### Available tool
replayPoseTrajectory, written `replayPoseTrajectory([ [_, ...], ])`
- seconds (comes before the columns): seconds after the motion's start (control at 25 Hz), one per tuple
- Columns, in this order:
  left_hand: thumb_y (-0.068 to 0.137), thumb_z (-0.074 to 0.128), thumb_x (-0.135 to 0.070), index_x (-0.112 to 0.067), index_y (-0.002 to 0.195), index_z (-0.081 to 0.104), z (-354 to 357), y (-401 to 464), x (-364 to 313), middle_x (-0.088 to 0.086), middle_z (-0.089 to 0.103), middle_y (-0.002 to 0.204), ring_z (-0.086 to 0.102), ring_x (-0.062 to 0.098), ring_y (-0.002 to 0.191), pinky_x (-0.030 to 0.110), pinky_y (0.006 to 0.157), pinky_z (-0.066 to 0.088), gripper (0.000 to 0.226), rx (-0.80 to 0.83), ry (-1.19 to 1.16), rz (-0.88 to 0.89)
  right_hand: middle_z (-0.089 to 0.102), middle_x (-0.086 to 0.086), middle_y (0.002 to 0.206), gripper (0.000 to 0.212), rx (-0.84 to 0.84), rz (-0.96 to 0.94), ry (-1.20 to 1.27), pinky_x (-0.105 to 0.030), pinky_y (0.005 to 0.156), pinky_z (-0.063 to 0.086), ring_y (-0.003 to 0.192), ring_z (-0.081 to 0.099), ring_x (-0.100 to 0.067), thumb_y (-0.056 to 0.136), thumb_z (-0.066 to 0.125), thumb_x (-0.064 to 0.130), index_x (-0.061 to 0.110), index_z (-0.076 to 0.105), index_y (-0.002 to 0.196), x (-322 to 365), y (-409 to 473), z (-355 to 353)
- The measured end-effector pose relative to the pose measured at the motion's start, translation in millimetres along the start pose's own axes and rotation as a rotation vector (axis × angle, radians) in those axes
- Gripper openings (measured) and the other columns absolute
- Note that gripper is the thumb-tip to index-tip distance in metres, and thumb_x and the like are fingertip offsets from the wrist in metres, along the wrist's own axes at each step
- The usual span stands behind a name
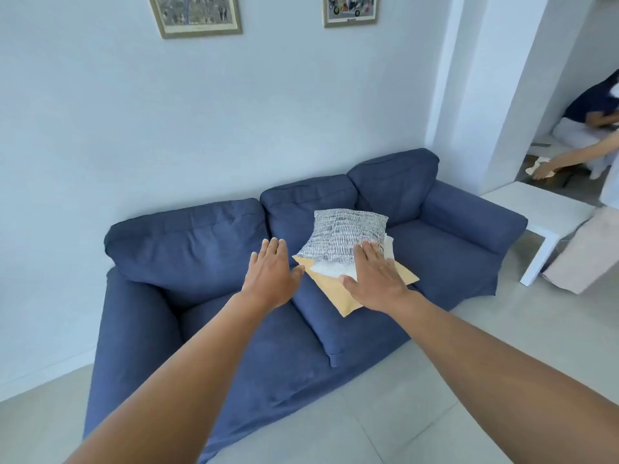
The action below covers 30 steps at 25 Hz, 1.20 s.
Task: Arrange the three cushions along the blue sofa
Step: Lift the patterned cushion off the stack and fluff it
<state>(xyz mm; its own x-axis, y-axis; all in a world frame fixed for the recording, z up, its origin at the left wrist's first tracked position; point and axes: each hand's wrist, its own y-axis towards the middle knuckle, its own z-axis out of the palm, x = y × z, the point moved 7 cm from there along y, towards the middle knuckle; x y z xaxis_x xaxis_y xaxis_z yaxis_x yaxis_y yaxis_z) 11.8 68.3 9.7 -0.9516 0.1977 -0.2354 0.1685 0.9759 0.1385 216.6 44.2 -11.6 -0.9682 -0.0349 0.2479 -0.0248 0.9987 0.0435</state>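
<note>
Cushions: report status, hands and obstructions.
Left hand open, beside stack. Right hand open, flat over it. Three cushions stacked mid-sofa, none placed. Nothing in the way.

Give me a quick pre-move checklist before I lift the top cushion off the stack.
1. Stack intact on the blue sofa, patterned cushion on top: ok.
2. White cushion and yellow cushion beneath: ok.
3. Left hand empty, fingers spread: ok.
4. Right hand empty, over the stack: ok.
5. Contact with the cushions: cannot tell.
6. Seats either side free: ok.
</note>
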Motion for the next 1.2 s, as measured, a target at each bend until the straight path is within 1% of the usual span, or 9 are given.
replayPoseTrajectory([
  [0.24, 0.106, 0.047, -0.043, -0.001, 0.165, 0.015, 32.6, 73.0, -41.7, 0.014, 0.015, 0.175, 0.005, 0.03, 0.163, 0.049, 0.129, 0.014, 0.079, 0.053, -0.057, -0.016, 0.009, -0.015, 0.176, 0.079, 0.009, 0.007, 0.004, -0.055, 0.125, 0.023, 0.165, 0.001, -0.031, 0.105, 0.05, 0.046, 0.003, 0.019, 0.163, -73.4, 68.0, -5.4],
  [0.32, 0.106, 0.048, -0.043, 0.0, 0.164, 0.017, 45.1, 92.8, -45.9, 0.015, 0.018, 0.174, 0.007, 0.031, 0.163, 0.049, 0.129, 0.016, 0.079, 0.049, -0.057, -0.021, 0.013, -0.015, 0.175, 0.077, -0.007, 0.002, 0.013, -0.055, 0.125, 0.024, 0.164, 0.002, -0.032, 0.104, 0.051, 0.045, 0.004, 0.021, 0.161, -91.6, 89.0, -4.7],
  [0.48, 0.106, 0.05, -0.039, 0.001, 0.163, 0.019, 77.5, 130.3, -47.3, 0.014, 0.022, 0.173, 0.009, 0.032, 0.162, 0.049, 0.128, 0.019, 0.077, 0.077, -0.066, -0.029, 0.006, -0.016, 0.177, 0.083, 0.017, 0.014, 0.043, -0.056, 0.127, 0.02, 0.165, -0.001, -0.033, 0.104, 0.051, 0.046, 0.004, 0.014, 0.165, -118.3, 129.0, 11.8],
  [0.56, 0.105, 0.051, -0.038, 0.001, 0.161, 0.024, 94.5, 152.4, -44.3, 0.015, 0.027, 0.17, 0.013, 0.033, 0.161, 0.049, 0.126, 0.023, 0.074, 0.097, -0.088, -0.039, 0.007, -0.015, 0.177, 0.083, 0.021, 0.023, 0.052, -0.056, 0.127, 0.021, 0.165, 0.0, -0.032, 0.104, 0.052, 0.046, 0.004, 0.014, 0.165, -127.0, 151.1, 21.5],
  [0.72, 0.102, 0.056, -0.039, 0.005, 0.147, 0.04, 134.5, 215.3, -36.1, 0.02, 0.042, 0.156, 0.033, 0.038, 0.15, 0.051, 0.117, 0.036, 0.064, 0.136, -0.082, -0.03, 0.009, -0.016, 0.176, 0.081, 0.053, 0.046, 0.045, -0.057, 0.126, 0.023, 0.164, 0.001, -0.034, 0.102, 0.055, 0.045, 0.004, 0.02, 0.162, -145.8, 207.4, 47.3],
  [0.84, 0.103, 0.055, -0.036, 0.003, 0.149, 0.039, 162.7, 267.7, -26.2, 0.017, 0.038, 0.162, 0.025, 0.036, 0.157, 0.05, 0.12, 0.034, 0.062, 0.167, -0.16, -0.037, 0.013, -0.016, 0.175, 0.079, 0.099, 0.071, 0.045, -0.057, 0.125, 0.025, 0.164, 0.005, -0.034, 0.101, 0.057, 0.045, 0.004, 0.023, 0.16, -158.0, 253.9, 67.0],
  [0.96, 0.1, 0.058, -0.034, -0.003, 0.123, 0.049, 187.0, 311.5, -16.3, 0.012, 0.052, 0.131, 0.048, 0.035, 0.134, 0.045, 0.104, 0.046, 0.04, 0.193, -0.181, -0.023, 0.021, -0.013, 0.172, 0.074, 0.139, 0.103, 0.035, -0.056, 0.123, 0.029, 0.162, 0.014, -0.032, 0.101, 0.058, 0.044, 0.005, 0.028, 0.157, -171.3, 297.9, 79.7],
  [1.08, 0.099, 0.058, -0.033, -0.006, 0.118, 0.048, 206.1, 355.7, -4.7, 0.009, 0.052, 0.126, 0.054, 0.034, 0.123, 0.041, 0.091, 0.049, 0.034, 0.241, -0.189, -0.006, 0.03, -0.014, 0.165, 0.069, 0.171, 0.148, 0.039, -0.055, 0.12, 0.034, 0.156, 0.025, -0.032, 0.101, 0.058, 0.043, 0.005, 0.033, 0.152, -184.4, 340.2, 93.1],
  [1.2, 0.098, 0.06, -0.031, -0.016, 0.098, 0.04, 221.5, 393.0, 5.0, 0.001, 0.045, 0.107, 0.056, 0.031, 0.103, 0.036, 0.073, 0.043, 0.025, 0.26, -0.215, -0.025, 0.028, -0.014, 0.167, 0.072, 0.211, 0.187, 0.063, -0.055, 0.12, 0.034, 0.157, 0.023, -0.033, 0.101, 0.058, 0.044, 0.004, 0.031, 0.154, -198.8, 368.4, 111.9],
])
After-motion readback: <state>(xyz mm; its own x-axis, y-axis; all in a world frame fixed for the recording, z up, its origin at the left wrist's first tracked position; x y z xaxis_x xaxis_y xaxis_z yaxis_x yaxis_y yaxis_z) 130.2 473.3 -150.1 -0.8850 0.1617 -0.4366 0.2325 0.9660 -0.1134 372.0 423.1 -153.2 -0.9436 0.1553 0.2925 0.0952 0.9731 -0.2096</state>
